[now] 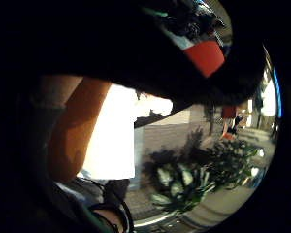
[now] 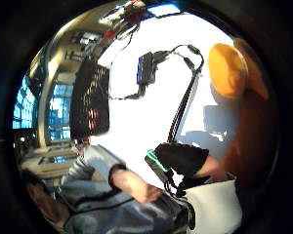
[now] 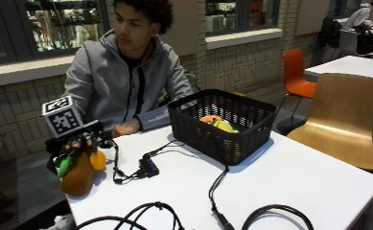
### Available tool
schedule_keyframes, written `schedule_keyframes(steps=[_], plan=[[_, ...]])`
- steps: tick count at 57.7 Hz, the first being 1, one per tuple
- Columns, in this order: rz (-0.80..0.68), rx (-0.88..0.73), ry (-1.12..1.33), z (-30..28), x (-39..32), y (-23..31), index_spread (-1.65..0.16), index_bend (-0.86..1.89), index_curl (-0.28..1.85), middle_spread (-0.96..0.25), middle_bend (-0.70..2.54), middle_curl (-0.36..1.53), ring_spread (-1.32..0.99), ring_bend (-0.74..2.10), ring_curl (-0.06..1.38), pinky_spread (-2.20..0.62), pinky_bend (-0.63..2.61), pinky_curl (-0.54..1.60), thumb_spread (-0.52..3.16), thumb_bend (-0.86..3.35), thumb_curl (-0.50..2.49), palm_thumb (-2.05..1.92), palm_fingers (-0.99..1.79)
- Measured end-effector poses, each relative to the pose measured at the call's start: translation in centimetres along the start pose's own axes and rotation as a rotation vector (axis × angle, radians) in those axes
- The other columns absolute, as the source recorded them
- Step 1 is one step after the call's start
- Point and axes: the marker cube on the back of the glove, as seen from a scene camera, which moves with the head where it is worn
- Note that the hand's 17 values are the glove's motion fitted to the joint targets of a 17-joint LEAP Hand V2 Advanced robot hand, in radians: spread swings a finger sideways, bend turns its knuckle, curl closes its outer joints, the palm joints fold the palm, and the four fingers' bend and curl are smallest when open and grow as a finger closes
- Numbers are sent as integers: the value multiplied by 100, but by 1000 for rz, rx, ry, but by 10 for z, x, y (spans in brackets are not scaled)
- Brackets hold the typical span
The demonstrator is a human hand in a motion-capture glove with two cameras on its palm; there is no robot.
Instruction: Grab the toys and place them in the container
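The gloved right hand (image 3: 71,146) curls its fingers round a brown plush toy (image 3: 79,173) with an orange rounded ear (image 3: 97,160), holding it upright over the table's (image 3: 288,177) near left corner. Well to the right stands the black woven basket (image 3: 221,124), with yellow and orange toys (image 3: 216,123) inside.

The person (image 3: 130,72) wears a grey zip-up hooded jacket (image 3: 103,84) with a dark zip line down the front, open at the neck over a dark top. The right hand (image 3: 77,146) is covered by a black glove fitted with black straps and a green-edged part, seen also in the thumb side palm view (image 2: 183,158). The other hand (image 3: 127,127) is bare, its grey sleeve ending in a dark cuff at the wrist.
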Motion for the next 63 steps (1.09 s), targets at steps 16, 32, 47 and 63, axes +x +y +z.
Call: schedule_keyframes(steps=[16,32,47,63], plan=[[238,-133,-124,17,20,-5,-29,13,25,9,4,19,4,21,15,2,102,46,141,22,42,46,-16],[204,-20,157,17,-3,-29,-33,29,30,3,5,6,-10,107,40,-24,133,49,154,38,55,70,33],[148,-32,-72,12,12,-19,-35,40,42,-1,12,7,-21,109,43,-29,135,46,135,33,69,75,34],[11,15,-188,-11,-21,-10,-36,41,48,-3,14,9,-24,109,44,-30,137,44,122,29,81,77,33]])
